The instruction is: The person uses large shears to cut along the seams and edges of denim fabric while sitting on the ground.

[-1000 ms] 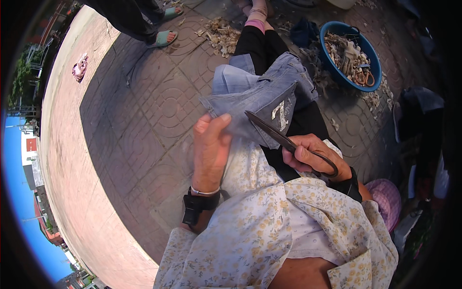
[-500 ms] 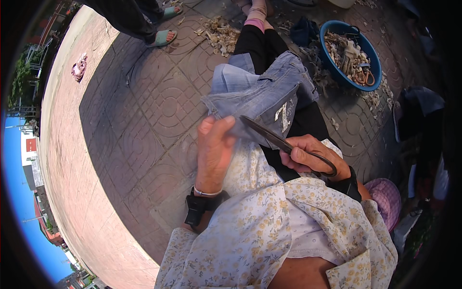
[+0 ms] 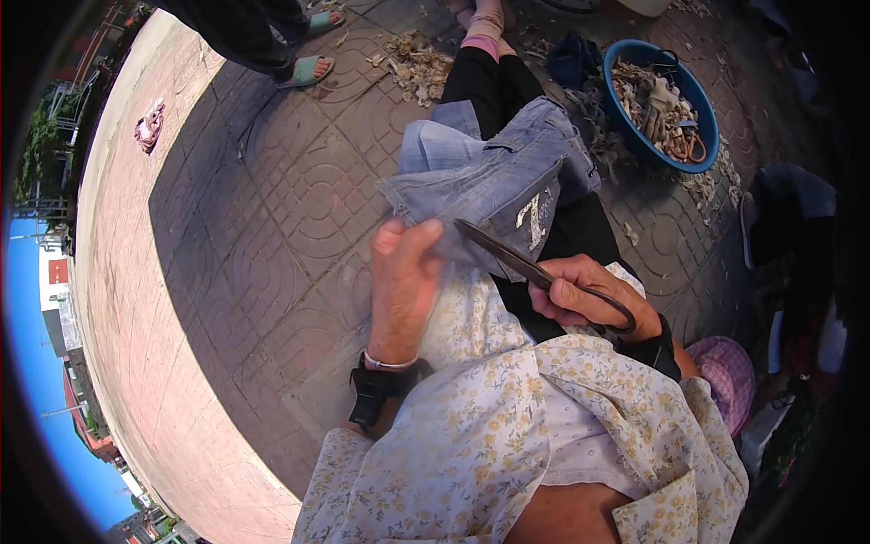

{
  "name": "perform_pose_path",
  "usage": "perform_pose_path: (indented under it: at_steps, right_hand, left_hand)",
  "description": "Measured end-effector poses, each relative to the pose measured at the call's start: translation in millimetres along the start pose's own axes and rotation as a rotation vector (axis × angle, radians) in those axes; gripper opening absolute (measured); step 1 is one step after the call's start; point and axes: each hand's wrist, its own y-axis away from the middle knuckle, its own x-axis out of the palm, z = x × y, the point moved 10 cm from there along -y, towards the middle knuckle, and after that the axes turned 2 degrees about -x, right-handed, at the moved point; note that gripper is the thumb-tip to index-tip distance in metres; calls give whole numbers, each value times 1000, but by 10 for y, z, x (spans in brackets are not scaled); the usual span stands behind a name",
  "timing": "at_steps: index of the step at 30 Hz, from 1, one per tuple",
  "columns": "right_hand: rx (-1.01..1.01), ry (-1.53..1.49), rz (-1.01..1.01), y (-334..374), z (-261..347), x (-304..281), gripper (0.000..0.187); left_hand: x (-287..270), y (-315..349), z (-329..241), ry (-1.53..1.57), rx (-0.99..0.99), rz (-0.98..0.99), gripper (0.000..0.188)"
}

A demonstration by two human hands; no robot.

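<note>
A piece of faded blue denim (image 3: 507, 172), with seams and a patch of silvery decoration, lies across my legs. My left hand (image 3: 405, 263) pinches its near left edge between thumb and fingers. Black-handled scissors (image 3: 507, 254) are in my right hand (image 3: 589, 288), fingers wrapped round the handles. Their dark blades point up and left over the denim, tips close to my left thumb. Whether the blades have cloth between them I cannot tell. Part of the denim's near edge is hidden behind my left hand.
A blue basin (image 3: 710, 136) full of pale scraps, with orange-handled scissors (image 3: 696, 148), stands at the far right. A scrap heap (image 3: 419, 71) lies on the paving near my feet. Another person's sandalled foot (image 3: 308, 71) is at far left. A pink checked hat (image 3: 722, 376) lies at my right.
Almost nothing differs. The denim's left corner has shifted very slightly, and both hands keep nearly the same place and grip.
</note>
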Motion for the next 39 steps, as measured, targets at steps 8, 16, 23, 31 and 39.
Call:
perform_pose_path:
  at_steps: [8, 16, 23, 31, 39]
  right_hand:
    - [21, -25, -11, 11, -17, 4, 46]
    - [12, -24, -5, 5, -13, 17, 46]
    - [7, -39, 6, 2, -27, 18, 46]
    - [-82, 94, -36, -54, -69, -28, 49]
    - [-200, 99, -124, -53, 176, -95, 51]
  left_hand:
    - [33, 16, 16, 21, -3, 10, 5]
    - [8, 29, 13, 10, 15, -3, 5]
    - [14, 42, 1, -68, 30, 29, 10]
    - [46, 51, 20, -66, 4, 50, 12]
    - [-70, 96, 238, -95, -61, -12, 13]
